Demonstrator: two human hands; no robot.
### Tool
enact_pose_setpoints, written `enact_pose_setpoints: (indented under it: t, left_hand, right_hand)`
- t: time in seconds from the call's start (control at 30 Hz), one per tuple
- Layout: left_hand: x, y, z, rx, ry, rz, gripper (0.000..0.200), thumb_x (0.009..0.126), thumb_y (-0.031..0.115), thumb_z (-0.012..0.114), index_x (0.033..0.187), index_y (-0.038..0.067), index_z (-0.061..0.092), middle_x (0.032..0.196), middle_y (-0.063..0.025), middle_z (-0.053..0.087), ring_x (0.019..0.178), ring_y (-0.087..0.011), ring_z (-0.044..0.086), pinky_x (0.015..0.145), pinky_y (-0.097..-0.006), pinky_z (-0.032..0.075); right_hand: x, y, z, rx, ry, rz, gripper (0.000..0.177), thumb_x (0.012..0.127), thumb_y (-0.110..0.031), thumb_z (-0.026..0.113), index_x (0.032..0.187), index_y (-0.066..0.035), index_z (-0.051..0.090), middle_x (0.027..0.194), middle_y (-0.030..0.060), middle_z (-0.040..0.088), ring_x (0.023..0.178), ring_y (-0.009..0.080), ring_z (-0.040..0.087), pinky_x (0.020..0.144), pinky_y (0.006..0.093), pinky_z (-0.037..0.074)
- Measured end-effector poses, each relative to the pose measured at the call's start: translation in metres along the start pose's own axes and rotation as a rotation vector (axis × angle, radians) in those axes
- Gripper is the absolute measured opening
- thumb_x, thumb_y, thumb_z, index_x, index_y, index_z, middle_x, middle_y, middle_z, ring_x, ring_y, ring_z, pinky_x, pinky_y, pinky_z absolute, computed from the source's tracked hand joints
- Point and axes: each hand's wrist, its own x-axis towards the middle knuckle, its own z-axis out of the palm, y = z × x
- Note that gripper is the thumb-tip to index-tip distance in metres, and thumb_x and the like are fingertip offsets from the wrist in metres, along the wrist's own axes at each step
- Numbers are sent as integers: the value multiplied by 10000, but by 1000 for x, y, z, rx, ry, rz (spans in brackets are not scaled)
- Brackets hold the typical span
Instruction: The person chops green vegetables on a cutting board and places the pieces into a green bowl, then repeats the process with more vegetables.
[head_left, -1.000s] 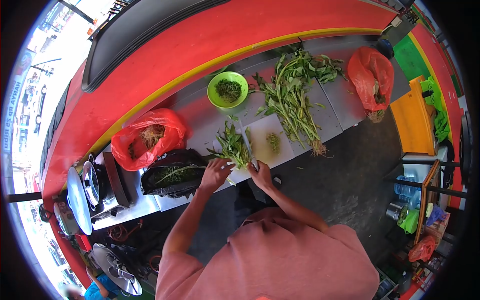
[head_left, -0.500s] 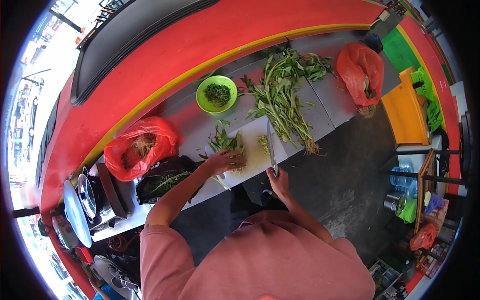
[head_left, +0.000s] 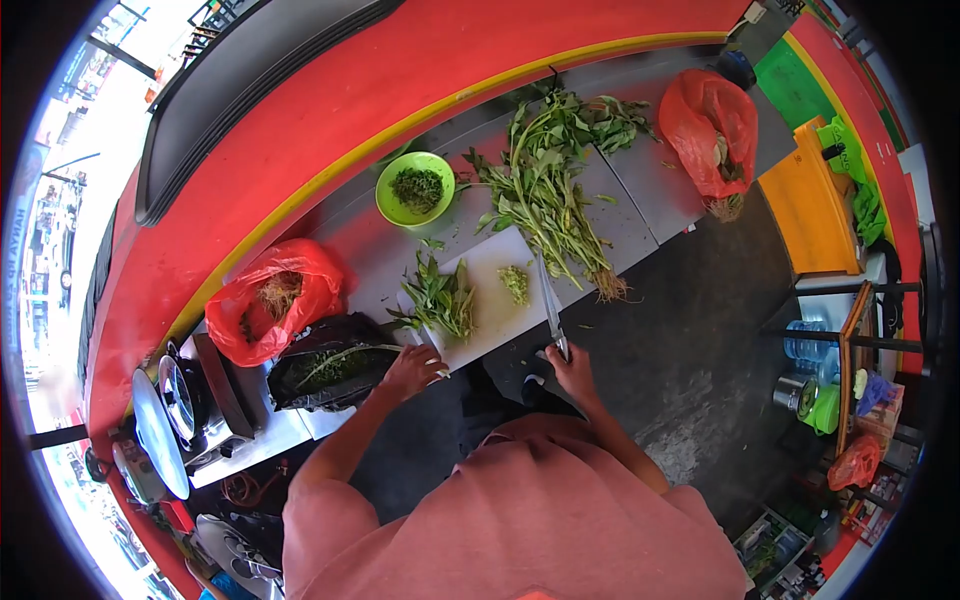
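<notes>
My right hand (head_left: 573, 371) grips a knife (head_left: 551, 303), its blade pointing away from me along the right edge of the white cutting board (head_left: 490, 328). Finely chopped pale green pieces (head_left: 514, 285) lie on the board near the blade. A bunch of leafy greens (head_left: 444, 297) rests across the board's left side. My left hand (head_left: 413, 372) is at the counter's front edge, between the board and a black plastic bag (head_left: 318, 392) of greens. Its fingers are curled, with a pale bit at the tips that I cannot make out.
A green bowl (head_left: 442, 206) of chopped leaves stands behind the board. Long leafy stalks (head_left: 555, 205) with roots spread to its right. Red plastic bags (head_left: 318, 262) sit left and far right (head_left: 690, 125). A pot (head_left: 182, 392) stands at the far left.
My left hand has left the greens on the board and moved toward me to the counter edge. A stem that stuck out there no longer shows. The knife remains in my right hand.
</notes>
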Motion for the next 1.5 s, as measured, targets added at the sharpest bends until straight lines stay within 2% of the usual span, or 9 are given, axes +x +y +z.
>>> enact_pose_setpoints:
  t: [0.17,0.3,0.5,0.8,1.07,1.2,1.27,1.4,1.5]
  left_hand:
    - [-9,23,16,-58,266,-260,166,808,226,764,957,202,695,981,19,636,1055,-218,615,893,-416,428]
    - [-5,38,8,-35,330,-310,143,809,179,761,933,180,689,977,21,654,1032,-210,626,894,-414,424]
    - [41,41,-21,-41,724,-405,112,788,97,784,865,125,708,820,-17,675,844,-234,661,854,-402,443]
    - [122,38,2,20,753,-311,101,798,115,755,896,118,729,835,-35,658,870,-243,674,783,-397,511]
    - [161,38,37,19,689,-394,187,837,88,665,1010,112,733,971,-37,660,968,-262,654,844,-414,523]
    - [160,38,36,87,592,-382,305,843,65,618,1129,113,713,1096,-48,619,1084,-274,604,910,-428,508]
    - [157,39,34,69,564,-384,330,837,59,616,1148,115,711,1106,-48,610,1092,-275,596,920,-429,504]
    - [153,36,38,-21,513,-399,358,821,44,609,1155,117,717,1090,-49,614,1074,-277,599,921,-432,506]
    - [154,31,41,-70,551,-372,331,819,35,603,1113,111,736,1057,-50,627,1051,-276,609,909,-425,515]
  right_hand:
    - [11,4,-11,-49,-11,-87,321,943,-297,705,878,14,660,616,24,532,576,94,482,523,338,389]
    - [15,-4,-26,-38,-45,-125,328,950,-309,701,885,10,663,618,26,536,567,94,491,527,336,404]
    - [14,-8,-42,-78,-78,-131,351,968,-349,686,882,-9,670,620,15,551,561,86,523,524,318,442]
    - [14,-9,-38,-237,-159,-218,348,974,-346,676,910,-5,660,630,67,574,560,172,583,561,362,456]
    - [-8,-9,-15,-301,-231,-210,409,1023,-316,567,1319,-33,557,932,237,716,847,435,704,752,490,562]
    - [-11,-7,-15,-307,-229,-224,386,1025,-290,556,1302,-20,563,957,248,716,851,457,688,747,524,550]
    - [-12,-3,-14,-366,-186,-288,387,1051,-292,530,1337,-34,568,747,127,681,649,284,694,640,410,545]
    - [-19,-17,-17,-380,-207,-265,394,1044,-291,544,1340,-32,574,732,138,672,646,273,692,642,411,544]
    - [-25,-22,-16,-402,-223,-183,391,1037,-284,555,1338,-37,590,796,191,699,715,344,715,671,441,547]
